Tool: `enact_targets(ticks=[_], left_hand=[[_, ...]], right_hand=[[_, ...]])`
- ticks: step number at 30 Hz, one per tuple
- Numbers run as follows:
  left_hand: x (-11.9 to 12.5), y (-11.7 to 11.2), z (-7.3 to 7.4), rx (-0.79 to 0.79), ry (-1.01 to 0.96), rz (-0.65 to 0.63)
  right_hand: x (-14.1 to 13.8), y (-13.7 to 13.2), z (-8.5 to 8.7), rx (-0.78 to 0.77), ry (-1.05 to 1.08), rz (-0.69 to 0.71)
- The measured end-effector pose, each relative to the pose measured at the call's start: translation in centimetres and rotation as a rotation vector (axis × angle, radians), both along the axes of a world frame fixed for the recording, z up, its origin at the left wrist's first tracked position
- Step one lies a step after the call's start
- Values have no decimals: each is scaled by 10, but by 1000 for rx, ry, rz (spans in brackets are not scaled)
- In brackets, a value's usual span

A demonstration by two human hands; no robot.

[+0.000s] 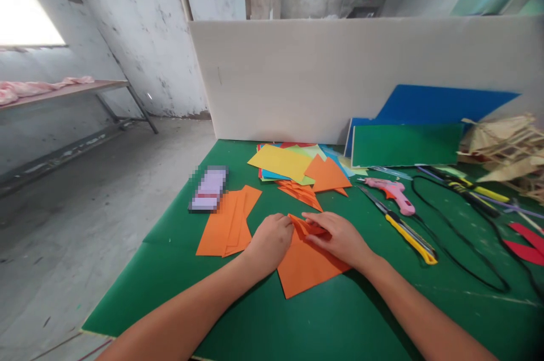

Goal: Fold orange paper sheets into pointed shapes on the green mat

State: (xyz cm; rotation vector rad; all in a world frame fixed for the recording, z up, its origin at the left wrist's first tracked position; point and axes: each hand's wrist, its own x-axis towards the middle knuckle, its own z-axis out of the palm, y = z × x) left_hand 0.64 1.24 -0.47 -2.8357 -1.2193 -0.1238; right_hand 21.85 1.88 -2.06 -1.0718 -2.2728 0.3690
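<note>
Across the smooth green tabletop point(168, 267), hands point(270, 241) pinch creased, angular orange paper point(308, 266).

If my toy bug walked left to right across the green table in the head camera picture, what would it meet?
Blurred phone-like thing → left hand → right hand → pink glue gun → red pieces by the right edge.

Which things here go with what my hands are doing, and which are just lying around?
Apparently in use:
partly folded orange paper at your left hand and right hand
loose orange paper pieces, left
folded orange paper pieces ahead

Seemingly just lying about:
pink plastic glue gun
yellow-handled utility knife
green rectangular board
</note>
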Motion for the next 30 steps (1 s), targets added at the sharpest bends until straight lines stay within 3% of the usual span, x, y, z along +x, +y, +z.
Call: enact_targets(ticks=[7, 12, 15, 20, 24, 30], left_hand=[[0, -4, 11, -62, -48, 46], [0, -3, 4, -122, -170, 9], [1, -3, 0, -111, -193, 9], [2, -4, 0, -100, -170, 26], [2, -4, -1, -72, -156, 21], [1, -1, -14, 33, -38, -33]], right_hand=[[-3, 3, -6, -252, 325, -191], [-1, 6, -6, -202, 249, -254], [-1, 4, -1, -93, 128, -215], [1, 5, 0, 62, -14, 0], [6, 8, -2, 112, -118, 88], [8, 8, 2, 130, -182, 132]])
